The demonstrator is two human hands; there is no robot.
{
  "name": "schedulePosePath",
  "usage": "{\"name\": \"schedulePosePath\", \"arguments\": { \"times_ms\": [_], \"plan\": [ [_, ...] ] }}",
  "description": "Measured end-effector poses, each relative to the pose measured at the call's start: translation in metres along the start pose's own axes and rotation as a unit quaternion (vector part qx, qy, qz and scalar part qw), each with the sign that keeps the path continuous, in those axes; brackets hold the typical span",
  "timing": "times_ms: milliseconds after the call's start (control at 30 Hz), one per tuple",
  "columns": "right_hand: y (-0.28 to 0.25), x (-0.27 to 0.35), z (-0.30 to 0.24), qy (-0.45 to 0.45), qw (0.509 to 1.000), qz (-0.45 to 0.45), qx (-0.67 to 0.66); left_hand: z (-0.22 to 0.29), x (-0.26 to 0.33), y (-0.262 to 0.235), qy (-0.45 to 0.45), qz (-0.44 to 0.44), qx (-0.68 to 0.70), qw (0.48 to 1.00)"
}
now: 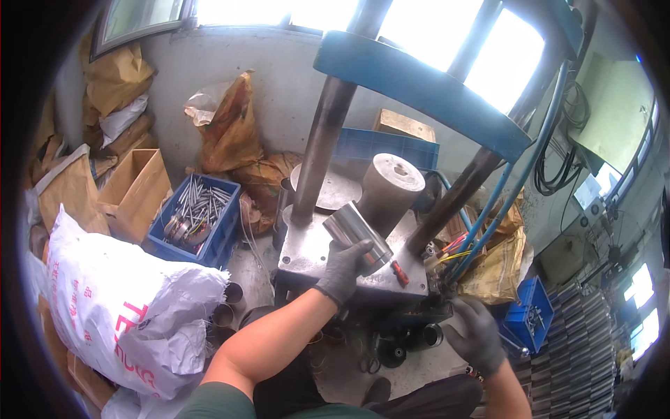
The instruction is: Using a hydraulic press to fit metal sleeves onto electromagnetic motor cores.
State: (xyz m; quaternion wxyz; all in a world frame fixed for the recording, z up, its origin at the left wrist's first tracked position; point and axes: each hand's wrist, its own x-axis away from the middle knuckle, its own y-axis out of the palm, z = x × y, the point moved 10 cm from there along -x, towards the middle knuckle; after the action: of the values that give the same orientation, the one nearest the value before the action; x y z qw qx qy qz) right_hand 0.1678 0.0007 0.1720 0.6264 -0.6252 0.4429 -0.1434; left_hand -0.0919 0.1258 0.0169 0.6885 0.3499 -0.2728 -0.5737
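Observation:
My left hand (342, 271), in a dark grey glove, is closed around a shiny metal cylinder (356, 232). The cylinder is tilted above the steel bed (307, 251) of a blue-framed press. Beside its lower end a small red-handled tool (399, 274) rests on the bed. Behind it stands a thick, pale metal round block (395, 183) with a hole in its top. My right hand (478, 336), gloved too, is off the bed's right front corner, with fingers partly spread and nothing visible in them. Below and left of it is a dark round tube (427, 336).
Two steel columns (323, 150) and a blue crossbeam (419, 80) frame the bed. A blue crate (199, 216) of metal rods stands left, near a white sack (132, 300). Right are blue hoses (499, 202), a small blue bin (528, 318) and stacked metal pieces (576, 349).

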Motion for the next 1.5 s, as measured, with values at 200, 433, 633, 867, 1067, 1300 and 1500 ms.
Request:
{"name": "schedulePosePath", "arguments": {
  "times_ms": [200, 433, 633, 867, 1067, 1300, 1500],
  "plan": [
    [0.102, -0.119, -0.027, -0.041, 0.992, 0.044, -0.108, -0.003, 0.001, 0.002, -0.005, -0.002, 0.008, 1.000],
    [0.225, -0.136, 0.009, 0.240, 0.571, -0.110, -0.777, 0.018, -0.011, -0.014, -0.011, 0.007, -0.056, 0.998],
    [0.188, -0.082, 0.049, 0.231, 0.802, -0.076, -0.545, 0.043, -0.024, -0.030, -0.018, 0.047, 0.080, 0.996],
    [0.085, -0.144, 0.036, 0.136, 0.716, 0.138, -0.671, 0.036, -0.042, -0.060, -0.013, 0.085, 0.112, 0.990],
    [0.059, -0.250, 0.069, -0.024, 0.848, 0.296, -0.439, 0.023, -0.032, -0.037, -0.036, 0.072, 0.064, 0.995],
    [0.066, -0.298, 0.093, 0.147, 0.940, 0.282, -0.119, 0.032, -0.026, -0.017, 0.025, 0.019, -0.045, 0.999],
    [0.043, -0.264, 0.072, 0.082, 0.943, 0.317, -0.053, 0.042, -0.015, 0.009, 0.103, -0.014, -0.143, 0.984]
  ]
}}
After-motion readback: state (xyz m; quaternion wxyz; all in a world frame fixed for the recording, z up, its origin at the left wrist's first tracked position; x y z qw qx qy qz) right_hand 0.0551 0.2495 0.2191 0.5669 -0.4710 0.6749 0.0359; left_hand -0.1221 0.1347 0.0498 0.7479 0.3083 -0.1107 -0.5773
